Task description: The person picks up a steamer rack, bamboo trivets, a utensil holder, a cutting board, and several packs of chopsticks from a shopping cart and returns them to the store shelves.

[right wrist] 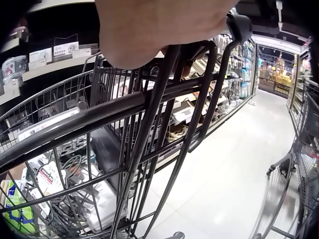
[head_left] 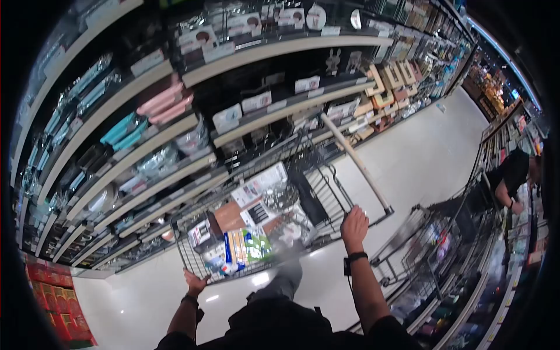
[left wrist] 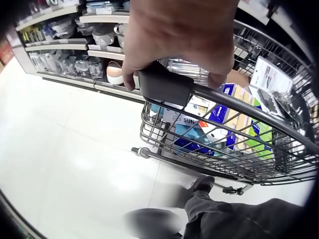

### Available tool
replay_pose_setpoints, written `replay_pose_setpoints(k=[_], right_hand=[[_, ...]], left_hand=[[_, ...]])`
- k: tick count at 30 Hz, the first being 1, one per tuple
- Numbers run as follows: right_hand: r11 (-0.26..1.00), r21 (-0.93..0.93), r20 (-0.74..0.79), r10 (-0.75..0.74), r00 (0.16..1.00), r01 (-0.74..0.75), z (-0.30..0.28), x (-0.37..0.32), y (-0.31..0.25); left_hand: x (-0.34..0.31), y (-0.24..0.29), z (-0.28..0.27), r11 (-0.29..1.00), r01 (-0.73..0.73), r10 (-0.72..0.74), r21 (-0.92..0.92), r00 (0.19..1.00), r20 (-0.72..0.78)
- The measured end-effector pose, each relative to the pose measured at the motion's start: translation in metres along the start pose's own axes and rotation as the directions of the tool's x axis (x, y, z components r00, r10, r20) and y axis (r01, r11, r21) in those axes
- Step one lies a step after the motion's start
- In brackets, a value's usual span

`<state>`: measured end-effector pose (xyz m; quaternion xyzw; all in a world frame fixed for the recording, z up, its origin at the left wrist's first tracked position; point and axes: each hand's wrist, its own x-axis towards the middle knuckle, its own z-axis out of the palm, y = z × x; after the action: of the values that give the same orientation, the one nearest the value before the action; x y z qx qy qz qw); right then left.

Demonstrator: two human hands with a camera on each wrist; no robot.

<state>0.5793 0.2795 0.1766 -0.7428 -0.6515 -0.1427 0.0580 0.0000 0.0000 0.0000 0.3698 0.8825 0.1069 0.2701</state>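
I see the left hand (head_left: 195, 283) gripping the black front corner of the shopping cart (left wrist: 239, 106), beside the shelves (head_left: 291, 48), while the right hand (head_left: 354, 229) curls over its side rail near the handle bar (head_left: 357, 163). To steer it well, I'd push evenly at both ends and mind the shoe (left wrist: 203, 183) just by the wheels. A second cart (head_left: 408, 238) and a person in black (head_left: 513, 172) crowd the aisle's other side, and red boxes (head_left: 58, 297) stand past the front end
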Motion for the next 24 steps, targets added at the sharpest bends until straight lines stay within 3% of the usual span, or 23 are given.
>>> replay_pose_setpoints(k=[2, 4, 6, 8, 9, 15, 17, 24], right_hand=[[1.0, 0.018, -0.026, 0.001, 1.0, -0.001, 0.001, -0.009, 0.003], [0.999, 0.035, -0.034, 0.0, 0.999, 0.001, -0.002, 0.045, 0.036], [0.998, 0.052, -0.037, -0.025, 0.999, 0.027, 0.003, 0.058, 0.047], [0.997, 0.059, 0.087, 0.034, 0.996, -0.039, 0.011, 0.076, 0.067], [0.998, 0.051, 0.058, 0.025, 0.998, -0.028, 0.016, 0.084, 0.075], [0.999, 0.019, 0.042, 0.036, 0.998, -0.037, 0.041, 0.127, 0.139], [0.997, 0.029, 0.115, 0.069, 0.991, -0.073, 0.045, 0.142, 0.16], [0.997, 0.006, 0.074, 0.08, 0.994, -0.08, 0.067, 0.186, 0.241]], left_hand=[[-0.007, -0.009, 0.011, 0.999, -0.051, 0.05, -0.013, 0.999, -0.015], [-0.01, 0.063, 0.019, 0.998, -0.052, 0.052, -0.025, 0.999, -0.013], [-0.017, 0.089, 0.025, 1.0, -0.019, 0.018, -0.023, 1.0, -0.021], [-0.021, 0.125, 0.04, 0.998, 0.015, -0.016, -0.056, 1.0, -0.022], [-0.023, 0.141, 0.041, 0.998, 0.028, -0.029, -0.059, 1.0, -0.012], [-0.039, 0.218, 0.078, 0.999, -0.02, 0.018, -0.033, 0.999, -0.049], [-0.042, 0.242, 0.089, 0.997, -0.054, 0.051, -0.049, 0.997, -0.059], [-0.054, 0.322, 0.136, 0.988, -0.143, 0.137, -0.05, 0.984, -0.11]])
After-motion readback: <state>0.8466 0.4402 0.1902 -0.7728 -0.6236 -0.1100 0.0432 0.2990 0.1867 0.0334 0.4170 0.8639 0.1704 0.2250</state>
